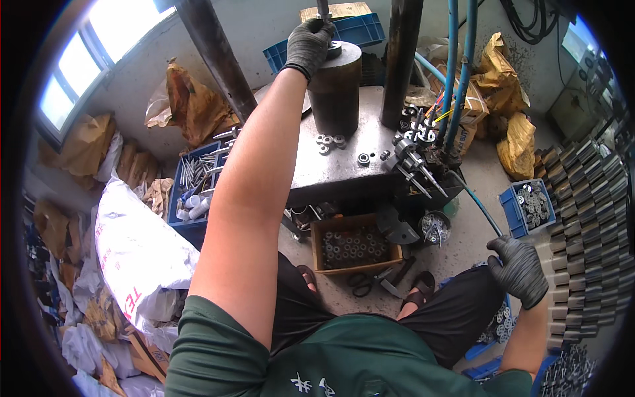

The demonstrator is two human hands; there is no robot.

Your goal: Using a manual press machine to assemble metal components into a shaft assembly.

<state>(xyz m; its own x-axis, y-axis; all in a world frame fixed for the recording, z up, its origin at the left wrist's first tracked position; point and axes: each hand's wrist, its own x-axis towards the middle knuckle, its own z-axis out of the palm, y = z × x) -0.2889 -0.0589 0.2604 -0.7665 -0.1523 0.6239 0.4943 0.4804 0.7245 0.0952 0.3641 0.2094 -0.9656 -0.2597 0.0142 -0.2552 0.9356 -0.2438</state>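
Note:
My left hand, in a grey glove, is closed around an upright metal shaft over a thick steel cylinder. A dark ring lies on the cylinder's top beside the hand; the fingers hide the shaft's lower part. At the right, my gloved right hand is closed on the end of a long thin lever that slants up to the press. Several small bearings lie on the steel press table, with another bearing farther right. Shafts with gears sit at the table's right edge.
A cardboard box of round parts stands below the table, near scissors and a hammer. Left is a blue crate of shafts; right, a blue bin and stacked metal pieces. Two dark pillars flank the cylinder.

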